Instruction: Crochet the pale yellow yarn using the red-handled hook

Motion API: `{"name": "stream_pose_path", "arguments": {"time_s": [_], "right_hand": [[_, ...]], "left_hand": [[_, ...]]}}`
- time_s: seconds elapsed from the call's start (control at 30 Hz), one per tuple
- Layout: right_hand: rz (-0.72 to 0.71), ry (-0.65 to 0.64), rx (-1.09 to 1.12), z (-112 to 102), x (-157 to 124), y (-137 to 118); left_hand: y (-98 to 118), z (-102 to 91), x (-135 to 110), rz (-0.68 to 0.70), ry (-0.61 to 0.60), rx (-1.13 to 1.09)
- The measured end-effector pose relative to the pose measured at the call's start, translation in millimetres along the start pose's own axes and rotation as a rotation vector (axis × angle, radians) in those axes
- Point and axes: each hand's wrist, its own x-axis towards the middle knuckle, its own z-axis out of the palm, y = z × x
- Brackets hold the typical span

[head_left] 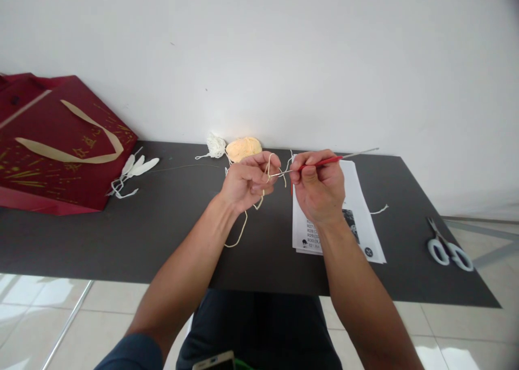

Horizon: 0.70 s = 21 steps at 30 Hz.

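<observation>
My right hand (318,183) is closed around a crochet hook (322,163) with a red grip and thin metal ends. Its left tip reaches across to my left hand (252,180), whose thumb and fingers pinch a pale yellow yarn (267,164). A loop of that yarn stands up around the fingers, close to the hook's tip. Whether the hook passes through the loop is too small to tell. Loose yarn hangs below the left hand and curves over the table. Behind that hand sits a peach-yellow yarn ball (244,148), partly covered by the fingers.
A white yarn ball (215,145) rests by the wall. Printed sheets (357,197) lie under my right hand. Scissors (448,248) with pale handles are near the right edge of the dark table (174,240). At left stand a red gift bag (60,143) and white leaf-shaped pieces (140,167).
</observation>
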Motion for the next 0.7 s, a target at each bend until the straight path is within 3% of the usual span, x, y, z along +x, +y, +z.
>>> {"name": "stream_pose_path", "arguments": {"time_s": [0.17,0.43,0.7], "right_hand": [[0.016,-0.013,0.026,0.3,-1.2,-1.7],[0.077,-0.023,0.01,0.3,-1.6,-1.0],[0.264,0.053,0.124,-1.2,-2.3,4.5]], "left_hand": [[1.5,-4.1,0.0,-0.079,-0.088,-0.026],[-0.5,-6.0,1.4,-0.131,-0.113,-0.029],[-3.4,-3.3,1.2,0.058,-0.012,-0.012]]}}
